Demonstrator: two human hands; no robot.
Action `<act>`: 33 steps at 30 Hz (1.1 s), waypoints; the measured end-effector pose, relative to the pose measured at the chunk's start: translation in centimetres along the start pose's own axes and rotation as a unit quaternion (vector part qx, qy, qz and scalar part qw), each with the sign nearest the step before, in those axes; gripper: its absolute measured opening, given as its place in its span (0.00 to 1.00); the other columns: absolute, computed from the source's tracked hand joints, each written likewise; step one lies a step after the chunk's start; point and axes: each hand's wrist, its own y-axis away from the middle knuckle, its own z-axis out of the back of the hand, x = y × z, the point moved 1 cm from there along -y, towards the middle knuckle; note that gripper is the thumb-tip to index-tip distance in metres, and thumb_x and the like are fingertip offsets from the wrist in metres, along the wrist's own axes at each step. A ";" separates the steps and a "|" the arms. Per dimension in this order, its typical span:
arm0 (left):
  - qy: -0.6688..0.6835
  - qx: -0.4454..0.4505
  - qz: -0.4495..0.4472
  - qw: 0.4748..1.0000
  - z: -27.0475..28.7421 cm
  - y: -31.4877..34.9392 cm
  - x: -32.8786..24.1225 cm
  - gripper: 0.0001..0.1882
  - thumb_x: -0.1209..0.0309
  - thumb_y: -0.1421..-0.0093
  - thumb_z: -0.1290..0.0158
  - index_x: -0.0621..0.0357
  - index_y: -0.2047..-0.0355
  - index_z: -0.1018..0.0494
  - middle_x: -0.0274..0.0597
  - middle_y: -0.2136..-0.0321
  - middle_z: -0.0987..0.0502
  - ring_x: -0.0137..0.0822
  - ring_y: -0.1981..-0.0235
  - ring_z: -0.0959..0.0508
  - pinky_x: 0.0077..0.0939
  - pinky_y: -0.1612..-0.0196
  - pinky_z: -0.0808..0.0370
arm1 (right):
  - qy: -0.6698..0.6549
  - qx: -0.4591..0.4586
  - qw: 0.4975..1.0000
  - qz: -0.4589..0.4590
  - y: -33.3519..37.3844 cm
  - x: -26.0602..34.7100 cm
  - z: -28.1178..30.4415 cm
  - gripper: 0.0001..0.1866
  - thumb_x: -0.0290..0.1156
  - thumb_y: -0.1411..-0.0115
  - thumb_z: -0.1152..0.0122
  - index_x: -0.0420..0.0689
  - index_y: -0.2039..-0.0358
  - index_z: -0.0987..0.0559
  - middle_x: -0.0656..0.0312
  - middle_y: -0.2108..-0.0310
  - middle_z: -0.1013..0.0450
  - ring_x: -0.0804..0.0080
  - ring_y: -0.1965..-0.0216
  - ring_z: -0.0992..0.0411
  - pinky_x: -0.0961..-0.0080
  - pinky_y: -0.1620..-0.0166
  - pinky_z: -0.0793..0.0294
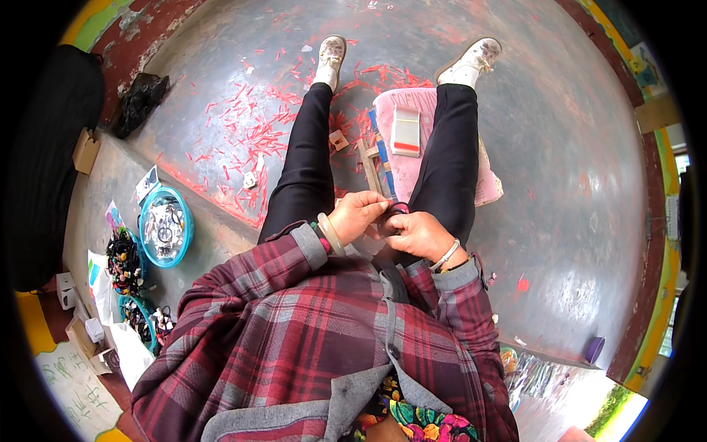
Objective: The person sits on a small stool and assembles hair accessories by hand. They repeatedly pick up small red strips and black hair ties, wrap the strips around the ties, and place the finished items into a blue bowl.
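Close together over my lap, my left hand [356,216] and my right hand [421,236] pinch a small dark loop [398,208] with a bit of pink on it, which looks like a hair tie. The fingertips of both hands are closed around it and partly hide it. Just beyond the hands, between my outstretched legs, lies a small wooden frame [370,168]. A pink pad [394,110] sits by my right leg, partly under it. On the pad rests a flat, clear-topped box [406,131] with a red band near one end.
Red strips [250,132] are scattered over the grey floor ahead and to the left. At left stand a blue basket [190,234] of small packets and a heap of dark hair ties [124,261]. A black bag [141,102] lies farther off; a purple cup [595,349] is at right.
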 end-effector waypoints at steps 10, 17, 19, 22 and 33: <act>0.023 -0.027 0.014 0.999 0.2 0.0 -0.9 0.12 0.69 0.36 0.58 0.65 0.62 0.28 0.38 0.72 0.24 0.25 0.77 0.25 0.17 0.78 0.25 | -0.038 -0.023 0.987 -0.156 0.6 2.6 1.2 0.17 0.30 0.55 0.45 0.47 0.61 0.22 0.51 0.76 0.26 0.64 0.80 0.27 0.71 0.73 0.29; -0.025 -0.006 0.000 1.000 -0.2 0.1 0.0 0.12 0.70 0.37 0.57 0.65 0.63 0.27 0.37 0.74 0.24 0.24 0.78 0.25 0.17 0.78 0.26 | 0.126 0.017 0.984 -0.126 -0.1 3.4 0.7 0.12 0.31 0.57 0.46 0.48 0.69 0.21 0.55 0.72 0.25 0.56 0.67 0.27 0.64 0.62 0.28; -0.019 0.006 -0.003 1.000 -0.3 0.2 -0.1 0.12 0.71 0.37 0.57 0.66 0.63 0.27 0.37 0.74 0.24 0.23 0.78 0.26 0.17 0.77 0.26 | 0.131 0.043 0.983 -0.122 -0.2 3.4 0.6 0.11 0.32 0.56 0.46 0.49 0.70 0.20 0.56 0.72 0.25 0.56 0.67 0.27 0.64 0.62 0.28; -0.023 0.017 -0.026 0.999 -0.8 0.3 -0.2 0.12 0.70 0.36 0.58 0.66 0.63 0.28 0.39 0.73 0.24 0.25 0.80 0.25 0.17 0.80 0.25 | 0.150 0.062 0.982 -0.100 -0.2 3.1 0.4 0.11 0.33 0.56 0.46 0.49 0.71 0.20 0.56 0.72 0.25 0.57 0.67 0.27 0.65 0.62 0.28; 0.164 -0.079 0.022 0.983 0.8 -0.4 -0.6 0.09 0.68 0.37 0.55 0.60 0.65 0.29 0.39 0.72 0.24 0.27 0.78 0.25 0.18 0.79 0.26 | -0.160 -0.153 0.973 -0.063 0.4 2.5 0.8 0.10 0.26 0.45 0.46 0.41 0.62 0.22 0.68 0.86 0.32 0.88 0.84 0.35 0.85 0.80 0.37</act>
